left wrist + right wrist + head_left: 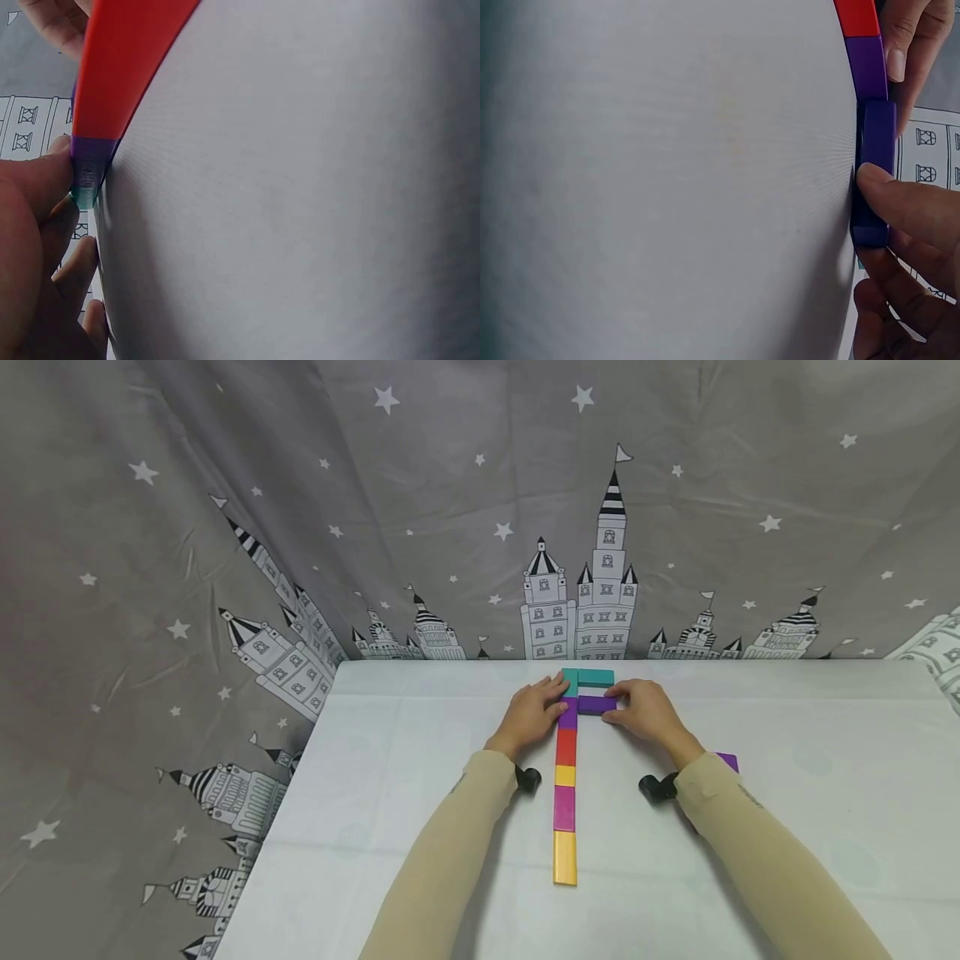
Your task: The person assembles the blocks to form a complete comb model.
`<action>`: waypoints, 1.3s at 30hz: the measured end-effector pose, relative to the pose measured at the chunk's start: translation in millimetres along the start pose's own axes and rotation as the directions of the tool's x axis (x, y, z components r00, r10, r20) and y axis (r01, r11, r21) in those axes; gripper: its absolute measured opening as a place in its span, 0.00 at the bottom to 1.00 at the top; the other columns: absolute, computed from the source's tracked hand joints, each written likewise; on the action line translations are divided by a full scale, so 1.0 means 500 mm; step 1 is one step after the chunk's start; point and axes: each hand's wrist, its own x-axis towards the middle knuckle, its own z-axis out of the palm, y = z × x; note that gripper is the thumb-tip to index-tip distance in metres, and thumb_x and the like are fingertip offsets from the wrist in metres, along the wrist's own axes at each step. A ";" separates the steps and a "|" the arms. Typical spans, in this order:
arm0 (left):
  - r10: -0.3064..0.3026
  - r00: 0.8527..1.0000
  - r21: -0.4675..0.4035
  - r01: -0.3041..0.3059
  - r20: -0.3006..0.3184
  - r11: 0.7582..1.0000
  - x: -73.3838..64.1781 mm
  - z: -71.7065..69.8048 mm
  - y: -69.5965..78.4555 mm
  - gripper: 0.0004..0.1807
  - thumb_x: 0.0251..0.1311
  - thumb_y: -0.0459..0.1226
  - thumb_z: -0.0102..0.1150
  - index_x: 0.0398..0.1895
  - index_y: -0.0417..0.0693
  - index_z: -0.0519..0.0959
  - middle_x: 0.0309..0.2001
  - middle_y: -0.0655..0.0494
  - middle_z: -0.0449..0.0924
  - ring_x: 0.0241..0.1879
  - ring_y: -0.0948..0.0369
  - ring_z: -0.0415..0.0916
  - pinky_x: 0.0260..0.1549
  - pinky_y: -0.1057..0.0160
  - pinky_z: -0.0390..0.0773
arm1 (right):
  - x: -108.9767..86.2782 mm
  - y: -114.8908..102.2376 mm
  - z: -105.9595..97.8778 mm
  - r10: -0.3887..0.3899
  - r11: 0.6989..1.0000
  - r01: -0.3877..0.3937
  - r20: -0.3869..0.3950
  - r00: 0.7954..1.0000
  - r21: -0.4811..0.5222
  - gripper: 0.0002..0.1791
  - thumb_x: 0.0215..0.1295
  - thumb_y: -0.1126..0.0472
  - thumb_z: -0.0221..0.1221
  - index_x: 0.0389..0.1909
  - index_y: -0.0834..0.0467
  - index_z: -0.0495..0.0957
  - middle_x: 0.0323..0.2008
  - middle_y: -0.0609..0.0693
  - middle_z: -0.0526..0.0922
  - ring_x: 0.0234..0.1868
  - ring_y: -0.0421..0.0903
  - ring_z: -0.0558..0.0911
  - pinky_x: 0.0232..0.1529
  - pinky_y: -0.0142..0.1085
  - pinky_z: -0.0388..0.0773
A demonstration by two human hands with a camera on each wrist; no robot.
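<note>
Colored blocks form a straight column on the white table. From the far end run a teal block (572, 677), a purple block (568, 718), a red block (566, 747), a small yellow block (565, 776), a magenta block (564, 810) and a yellow-orange block (565, 858). A second teal block (596, 677) juts right from the top. Below it, my right hand (649, 714) pinches another purple block (880, 139) between thumb and fingers, its left end at the column. My left hand (528, 717) rests against the column's left side, fingertips at the teal and purple blocks.
A further purple block (729, 762) lies partly hidden behind my right sleeve (757, 827). The table's back edge runs close behind the teal blocks, against a grey curtain (450, 485) printed with castles and stars. Black wrist cameras sit under both cuffs.
</note>
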 end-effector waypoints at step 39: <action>0.004 1.000 0.002 -0.004 0.008 1.000 0.000 0.001 -0.003 0.28 0.75 0.43 0.52 0.75 0.50 0.65 0.76 0.61 0.58 0.77 0.57 0.53 0.76 0.53 0.48 | -0.071 0.015 -0.108 -0.050 0.995 0.053 -0.042 0.998 0.086 0.26 0.62 0.60 0.69 0.59 0.67 0.78 0.53 0.66 0.82 0.54 0.62 0.78 0.54 0.56 0.76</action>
